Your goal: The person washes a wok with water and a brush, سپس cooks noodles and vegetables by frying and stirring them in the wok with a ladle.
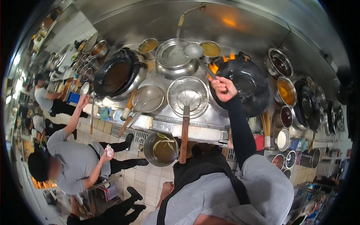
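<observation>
My right hand [224, 89] is closed round the handle of a steel ladle [193, 50]. The ladle's bowl hangs over the right rim of a steel pot of water [170, 69], into which a tap [181, 19] runs. Below my right hand and to its right sits a black wok [243, 86], its inside glossy, with orange flames [213, 68] at its far left edge. My left hand [167, 186] is low beside my apron, fingers curled; what they hold, if anything, is hidden.
A wire strainer [187, 78] with a wooden handle lies before me. Left are another wok [114, 75] and a co-worker [75, 161]. A pot with liquid and green strips [161, 149] stands below the counter edge. Bowls of sauce [287, 91] line the right.
</observation>
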Tool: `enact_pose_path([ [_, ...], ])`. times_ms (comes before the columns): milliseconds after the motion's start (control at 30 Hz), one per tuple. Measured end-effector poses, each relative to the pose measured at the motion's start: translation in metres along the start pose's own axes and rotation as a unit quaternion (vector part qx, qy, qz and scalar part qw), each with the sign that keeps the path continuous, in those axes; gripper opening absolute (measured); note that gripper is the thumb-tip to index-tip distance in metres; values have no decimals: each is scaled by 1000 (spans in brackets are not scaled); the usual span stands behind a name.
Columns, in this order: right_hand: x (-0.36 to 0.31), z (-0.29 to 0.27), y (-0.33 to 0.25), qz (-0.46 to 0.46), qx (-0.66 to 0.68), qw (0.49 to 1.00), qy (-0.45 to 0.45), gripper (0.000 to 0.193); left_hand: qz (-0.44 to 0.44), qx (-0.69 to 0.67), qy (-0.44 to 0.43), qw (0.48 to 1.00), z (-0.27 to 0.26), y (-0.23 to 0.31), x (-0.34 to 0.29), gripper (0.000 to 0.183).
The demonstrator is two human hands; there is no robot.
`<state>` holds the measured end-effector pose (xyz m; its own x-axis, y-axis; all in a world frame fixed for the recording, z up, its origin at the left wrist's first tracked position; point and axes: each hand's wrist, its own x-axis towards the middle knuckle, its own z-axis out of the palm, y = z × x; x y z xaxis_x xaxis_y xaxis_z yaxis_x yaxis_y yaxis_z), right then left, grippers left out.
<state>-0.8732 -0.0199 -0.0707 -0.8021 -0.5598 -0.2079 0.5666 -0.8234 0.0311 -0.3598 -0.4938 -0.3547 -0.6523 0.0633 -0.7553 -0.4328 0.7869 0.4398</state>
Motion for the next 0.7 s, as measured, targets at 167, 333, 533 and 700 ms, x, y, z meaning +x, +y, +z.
enact_pose_path([
  [167, -141, 22, 3, -102, -129, 983, 83, 24, -138, -462, 73, 873, -71, 26, 72, 9],
  [333, -218, 22, -1, -154, -311, 895, 278, 12, 101, -207, 281, 932, -171, 89, 120, 12],
  [533, -303, -38, 33, -236, -747, 350, 514, 31, 260, -67, 277, 923, -253, 322, 105, 28],
  [700, -333, -63, 93, -333, -273, 850, 304, 26, 416, -23, 151, 896, -187, 471, 106, 32],
])
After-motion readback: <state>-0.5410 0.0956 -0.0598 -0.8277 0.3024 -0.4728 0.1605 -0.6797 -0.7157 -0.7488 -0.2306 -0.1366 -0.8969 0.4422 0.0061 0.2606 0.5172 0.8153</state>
